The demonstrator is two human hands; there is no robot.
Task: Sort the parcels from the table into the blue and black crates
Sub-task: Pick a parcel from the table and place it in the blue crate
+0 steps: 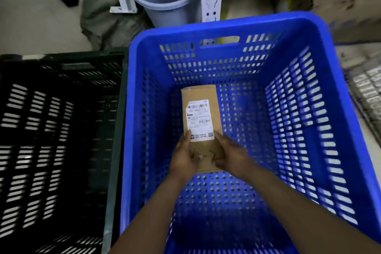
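Reaching into the blue perforated plastic crate (226, 24), the 2 hands grip the near end of 1 flat brown cardboard parcel (199, 119), label up. The left hand (184, 159) curls round its left edge and the right hand (233, 155) round its right, likely to keep it level for setting down. Whether it touches the crate floor is unclear. The black slatted crate (61, 109) stands just beside.
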